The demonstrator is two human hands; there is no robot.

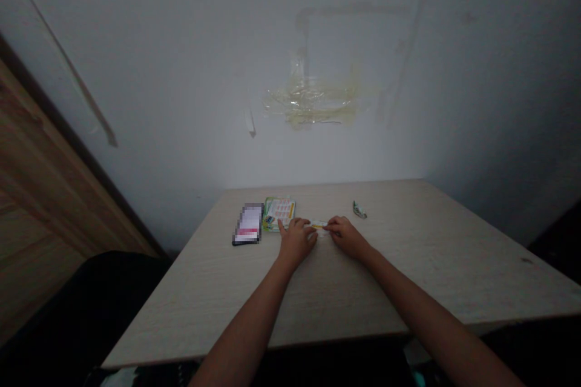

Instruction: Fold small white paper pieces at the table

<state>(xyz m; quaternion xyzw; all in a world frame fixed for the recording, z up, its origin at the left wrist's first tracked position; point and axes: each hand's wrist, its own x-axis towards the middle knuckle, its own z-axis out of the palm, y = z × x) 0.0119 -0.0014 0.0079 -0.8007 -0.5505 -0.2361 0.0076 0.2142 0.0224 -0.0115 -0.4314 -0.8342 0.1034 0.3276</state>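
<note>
Between my two hands a small white strip with a yellow band [319, 226], flat like paper or a wrapper, lies on or just above the table. My left hand [296, 238] presses its fingers on the strip's left end, thumb side spread towards a packet. The fingers of my right hand [344, 234] pinch the strip's right end. Just left of my left hand lies the flat green and white printed packet [280, 211]. What the strip is exactly is too small to tell.
A phone [249, 224] with its screen blurred lies left of the packet. A crumpled green and white wrapper [359, 210] is at the back right. The pale wooden table [340, 296] meets a wall [181, 72] bearing old tape [313, 100].
</note>
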